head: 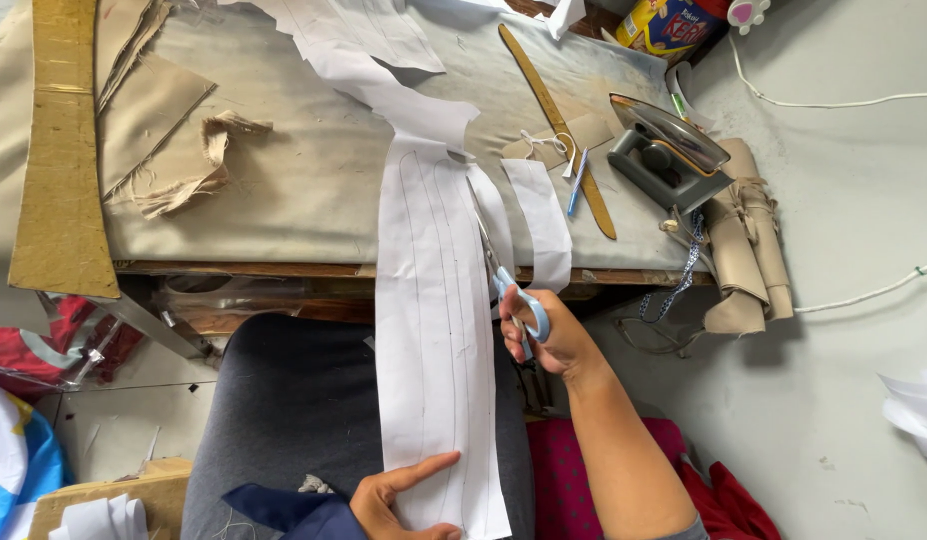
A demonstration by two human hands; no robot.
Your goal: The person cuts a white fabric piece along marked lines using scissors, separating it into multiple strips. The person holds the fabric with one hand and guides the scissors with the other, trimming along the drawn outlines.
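My right hand (546, 338) grips light-blue-handled scissors (504, 270), whose blades cut along the right edge of a long white paper pattern strip (432, 330) marked with pencil lines. The strip runs from the cloth-covered table down over my lap. My left hand (394, 495) pinches the strip's near end, index finger stretched across the paper. A narrow cut-off paper strip (542, 222) hangs beside the scissors at the table edge.
An iron (667, 150) lies on the table's right end, with a long wooden ruler (559, 125), a blue pen (577, 185) and beige fabric scraps (199, 160). A cardboard template (59, 150) lies left. Rolled beige fabric (746, 240) hangs at the right edge.
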